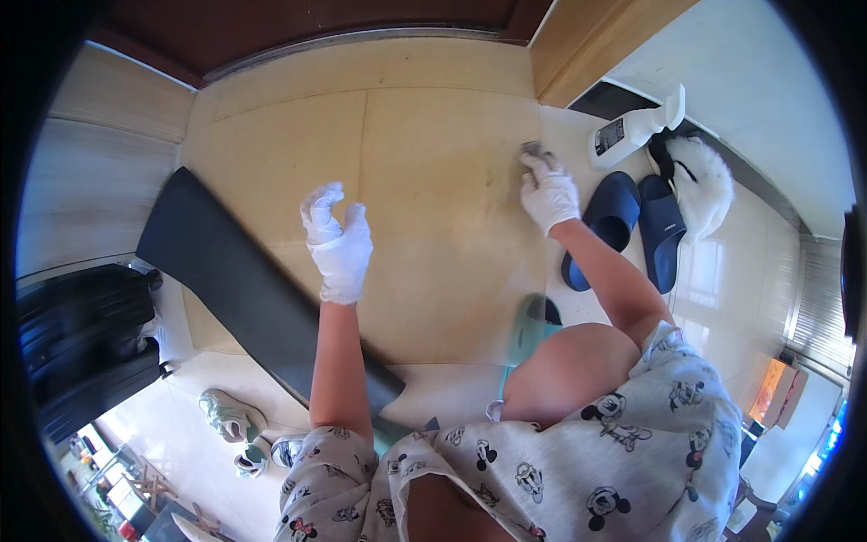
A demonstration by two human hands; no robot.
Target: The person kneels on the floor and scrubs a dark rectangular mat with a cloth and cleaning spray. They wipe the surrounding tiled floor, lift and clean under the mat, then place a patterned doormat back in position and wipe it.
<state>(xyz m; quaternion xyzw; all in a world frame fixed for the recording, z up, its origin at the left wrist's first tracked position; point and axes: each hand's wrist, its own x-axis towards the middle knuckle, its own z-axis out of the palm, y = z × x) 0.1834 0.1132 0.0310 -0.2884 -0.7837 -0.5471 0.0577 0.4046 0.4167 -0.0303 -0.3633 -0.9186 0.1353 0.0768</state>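
My right hand, in a white disposable glove, presses a small grey scrubbing pad on the beige tiled floor. Most of the pad is hidden under the fingertips, so its kind is hard to tell. Dark smudges show on the tile beside it. My left hand, gloved the same way, hovers over the floor with curled fingers and thumb apart, holding nothing. Left of it, a dark grey mat lies at a slant, partly behind my forearm.
Past my right hand stand a white spray bottle, navy slippers and a furry white slipper. A black suitcase is at left, with sneakers nearby. A dark red door and wooden frame border the far side.
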